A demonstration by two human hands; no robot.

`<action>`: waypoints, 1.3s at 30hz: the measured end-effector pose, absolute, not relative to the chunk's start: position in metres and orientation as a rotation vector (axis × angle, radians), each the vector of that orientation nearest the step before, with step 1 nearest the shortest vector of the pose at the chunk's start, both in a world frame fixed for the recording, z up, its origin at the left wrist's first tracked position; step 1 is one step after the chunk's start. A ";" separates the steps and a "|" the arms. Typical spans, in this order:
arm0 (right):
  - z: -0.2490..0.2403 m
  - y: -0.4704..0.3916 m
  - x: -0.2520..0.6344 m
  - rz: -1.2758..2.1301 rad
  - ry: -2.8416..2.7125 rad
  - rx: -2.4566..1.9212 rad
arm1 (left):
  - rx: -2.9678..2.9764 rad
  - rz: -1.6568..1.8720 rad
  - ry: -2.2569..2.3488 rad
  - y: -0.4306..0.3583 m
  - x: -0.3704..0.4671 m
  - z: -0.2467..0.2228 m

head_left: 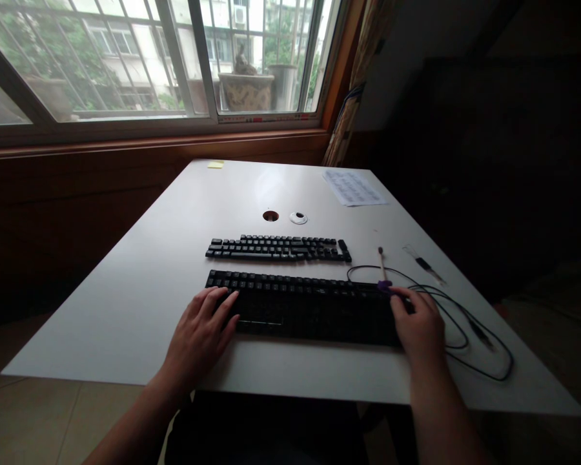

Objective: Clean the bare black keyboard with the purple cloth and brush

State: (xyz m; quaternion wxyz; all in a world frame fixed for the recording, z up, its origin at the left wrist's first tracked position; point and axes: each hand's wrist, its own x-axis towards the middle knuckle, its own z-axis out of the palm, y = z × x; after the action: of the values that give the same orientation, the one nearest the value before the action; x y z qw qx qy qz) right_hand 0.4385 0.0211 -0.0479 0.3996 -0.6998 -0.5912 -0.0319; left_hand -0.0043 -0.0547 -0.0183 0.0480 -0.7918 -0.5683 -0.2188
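Note:
A black keyboard lies along the front of the white table, one row of keycaps along its back and its front area dark and mostly bare-looking. My left hand spans its left end, fingers bent over the top and thumb near the front. At the right end, my right hand is closed around the keyboard's corner, thumb on top. Right by those fingertips is a small pale stick with a dark tip and a purple piece at its base; whether the hand touches it is unclear. Behind, loose black keycaps sit in rows.
A black cable loops across the table's right side. Beyond it lies a small black tool with wire loops. Printed sheets, a yellow sticky note, a round hole and its white cover are farther back.

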 end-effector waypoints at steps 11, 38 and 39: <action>-0.048 0.021 0.440 -0.079 -1.498 -1.791 | -2.469 -0.591 -1.629 -0.047 -0.009 -0.011; -0.047 0.022 0.438 -0.056 -1.492 -1.775 | -2.482 -0.723 -1.680 -0.042 -0.005 -0.006; -0.047 0.022 0.439 -0.059 -1.495 -1.775 | -2.480 -0.727 -1.684 -0.042 -0.005 -0.007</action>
State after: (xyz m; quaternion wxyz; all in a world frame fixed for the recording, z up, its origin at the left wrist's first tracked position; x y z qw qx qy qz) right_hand 0.4385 0.0218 -0.0475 0.3988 -0.7013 -0.5905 -0.0232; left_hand -0.0046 -0.0424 -0.0066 0.0284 -0.8037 -0.5456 -0.2356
